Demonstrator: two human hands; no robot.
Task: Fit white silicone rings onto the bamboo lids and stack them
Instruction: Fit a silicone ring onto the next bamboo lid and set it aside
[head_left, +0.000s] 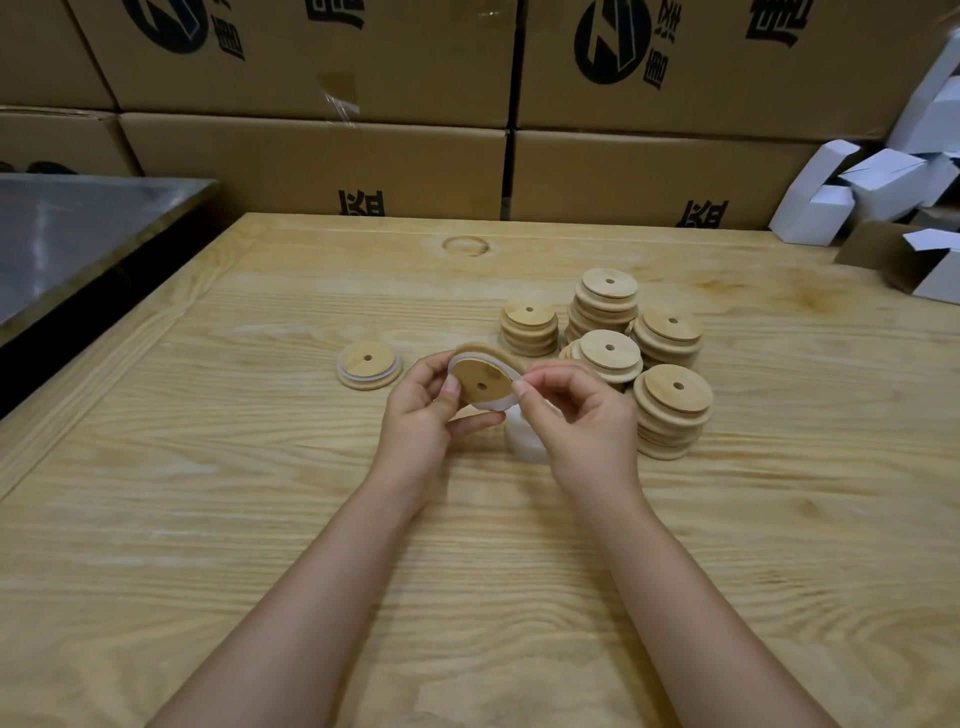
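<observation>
My left hand (423, 410) holds a round bamboo lid (480, 376) tilted toward me, thumb on its face and fingers beneath. A white silicone ring (491, 405) lies around the lid's raised step. My right hand (571, 415) pinches that ring at the lid's right edge between thumb and forefinger. One lid with a white ring fitted (369, 365) lies flat on the wooden table (260, 467) to the left. Several stacks of bare bamboo lids (672, 410) stand to the right. A pile of white rings (522, 441) shows under my right hand, partly hidden.
Large cardboard cartons (311, 161) wall off the back of the table. White folded boxes (883, 192) are heaped at the back right. A metal-topped surface (67, 234) adjoins the table's left side.
</observation>
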